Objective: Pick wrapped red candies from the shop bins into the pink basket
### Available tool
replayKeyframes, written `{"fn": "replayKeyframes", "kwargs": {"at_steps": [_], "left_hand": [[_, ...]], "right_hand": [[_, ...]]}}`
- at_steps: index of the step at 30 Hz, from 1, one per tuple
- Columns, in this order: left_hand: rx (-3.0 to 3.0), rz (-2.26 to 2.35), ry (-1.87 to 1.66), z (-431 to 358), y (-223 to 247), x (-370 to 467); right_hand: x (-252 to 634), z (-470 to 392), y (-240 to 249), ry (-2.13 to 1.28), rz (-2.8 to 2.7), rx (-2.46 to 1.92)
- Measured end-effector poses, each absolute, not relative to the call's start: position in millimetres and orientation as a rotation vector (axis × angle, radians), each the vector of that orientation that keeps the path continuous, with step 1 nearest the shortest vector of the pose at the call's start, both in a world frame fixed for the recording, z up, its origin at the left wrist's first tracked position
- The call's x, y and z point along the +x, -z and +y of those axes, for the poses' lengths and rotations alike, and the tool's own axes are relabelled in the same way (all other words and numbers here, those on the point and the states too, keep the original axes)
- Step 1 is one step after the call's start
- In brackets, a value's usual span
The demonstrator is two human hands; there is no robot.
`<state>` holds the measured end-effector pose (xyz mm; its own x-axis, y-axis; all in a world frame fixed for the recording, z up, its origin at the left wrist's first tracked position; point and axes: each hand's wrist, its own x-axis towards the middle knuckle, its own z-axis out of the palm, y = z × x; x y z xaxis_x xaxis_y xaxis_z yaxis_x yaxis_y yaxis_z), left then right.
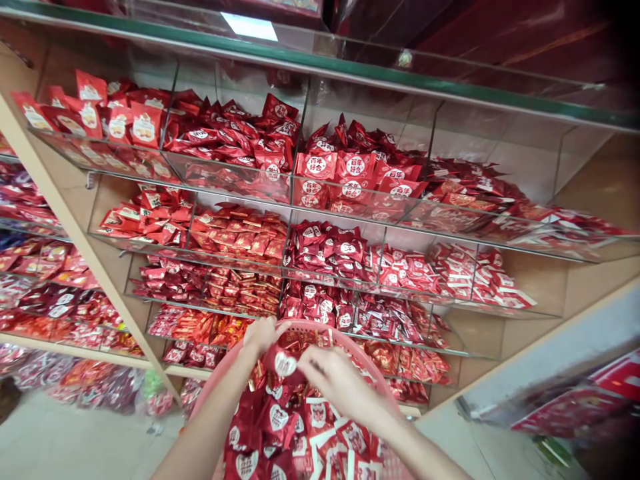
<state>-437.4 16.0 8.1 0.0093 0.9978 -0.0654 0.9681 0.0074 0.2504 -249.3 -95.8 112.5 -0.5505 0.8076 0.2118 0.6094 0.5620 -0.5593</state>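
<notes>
A round pink basket (350, 343) full of small red and dark red packets with white labels is at the bottom middle. At its far left rim is my left hand (261, 335), fingers closed around the rim or something by it. Over the basket, my right hand (325, 373) is closed, its fingertips at the edge of a dark red packet (283, 364) with a white heart-shaped label. Motion blurs the right fingers a little.
Ahead stands a wooden shelf unit (80, 200) with glass shelves (320, 53) holding many red packets. Bagged packets (90, 383) lie on the floor at left. Red packages (575, 400) lean at right.
</notes>
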Motion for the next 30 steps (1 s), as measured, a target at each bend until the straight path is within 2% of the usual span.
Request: {"fn": "replayKeyframes", "kwargs": {"at_steps": [6, 11, 20, 30], "left_hand": [[2.084, 2.065, -0.21, 15, -6, -438], [2.078, 2.067, -0.207, 15, -6, -438], [2.07, 2.062, -0.194, 14, -8, -437], [2.094, 2.067, -0.208, 16, -6, -438]], "right_hand": [[-281, -122, -46, -1.171, -2.535, -0.988], [-300, -124, -10, -1.485, -2.517, -1.024], [-317, -122, 29, -1.659, -2.188, -1.348], [-322, -123, 29, -1.687, -2.062, -1.415]]}}
